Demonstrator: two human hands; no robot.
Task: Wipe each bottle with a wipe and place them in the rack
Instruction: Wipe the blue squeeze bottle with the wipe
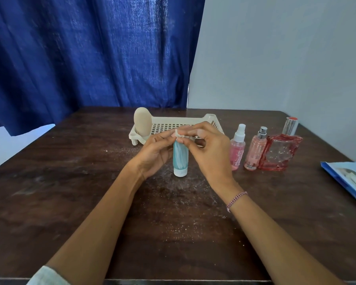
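A teal tube bottle (180, 159) stands on its white cap at the table's middle. My left hand (155, 153) curls around its upper part. My right hand (209, 149) pinches a small white wipe (179, 135) against the tube's top. A cream slotted rack (173, 126) sits just behind, with a beige oval bottle (142, 123) standing in its left end. To the right stand a small pink spray bottle (237, 148), a taller pink spray bottle (255, 150) and a red square perfume bottle (280, 150).
A blue wipes pack (349, 179) lies at the table's right edge. The dark wooden table (90, 182) carries white dust specks around the tube. A blue curtain (90, 50) hangs behind the table's far edge.
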